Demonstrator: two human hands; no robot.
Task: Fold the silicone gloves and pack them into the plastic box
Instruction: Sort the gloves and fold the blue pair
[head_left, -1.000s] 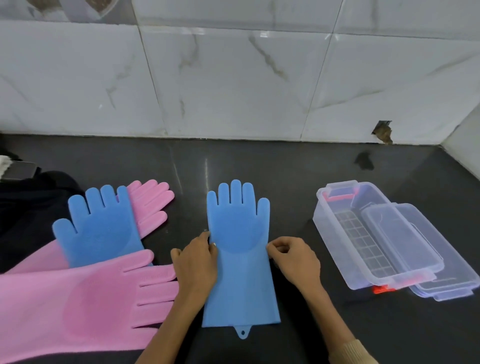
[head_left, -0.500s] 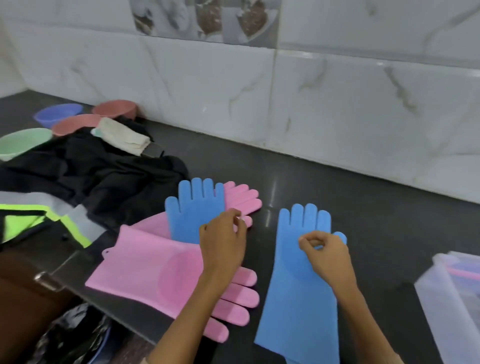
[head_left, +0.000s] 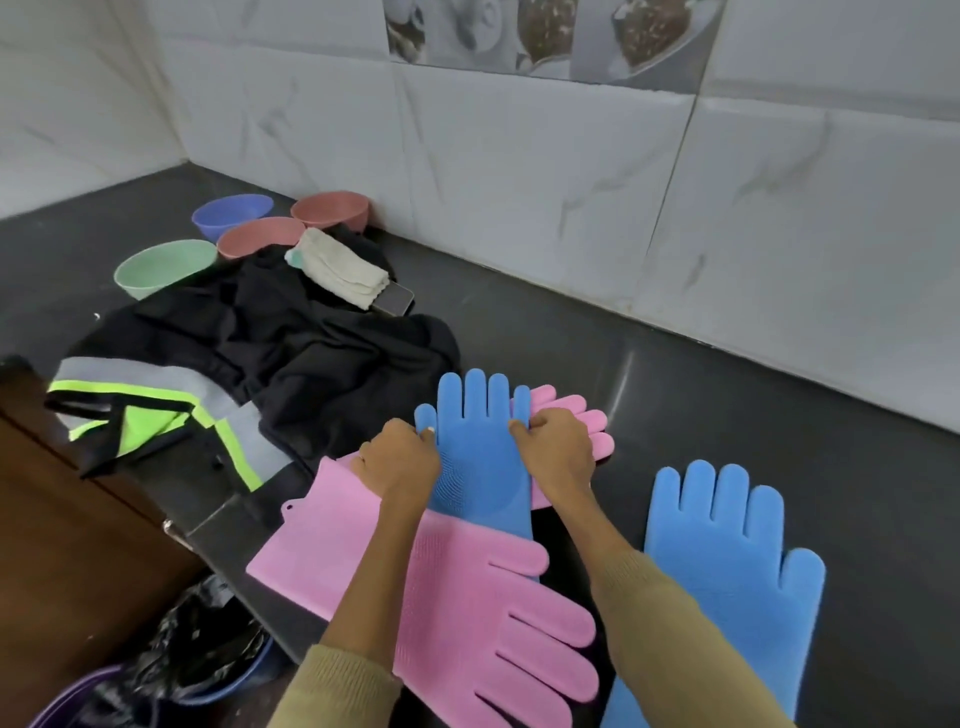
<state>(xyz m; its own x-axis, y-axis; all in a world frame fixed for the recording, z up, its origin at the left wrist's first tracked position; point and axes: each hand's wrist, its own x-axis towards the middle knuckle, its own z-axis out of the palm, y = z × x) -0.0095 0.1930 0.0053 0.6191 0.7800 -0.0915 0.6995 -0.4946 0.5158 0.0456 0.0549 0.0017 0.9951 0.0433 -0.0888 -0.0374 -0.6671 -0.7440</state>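
A blue silicone glove (head_left: 478, 457) lies fingers-up in the middle, on top of a pink glove (head_left: 576, 415) whose fingers stick out to its right. My left hand (head_left: 400, 457) pinches its left edge by the thumb. My right hand (head_left: 556, 452) pinches its right edge. A second pink glove (head_left: 457, 603) lies across the front, over the blue glove's cuff and under my forearms. Another blue glove (head_left: 727, 561) lies flat to the right, untouched. The plastic box is out of view.
A black garment with neon-green and grey stripes (head_left: 249, 374) lies left of the gloves, with a folded cream cloth (head_left: 343, 270) and a phone (head_left: 395, 301) on it. Several coloured bowls (head_left: 228, 213) stand behind. The counter edge (head_left: 208, 525) drops off at the lower left.
The view swung left, so the plastic box left the frame. Both hands moved off the right blue glove to the left blue glove and took hold of its two edges.
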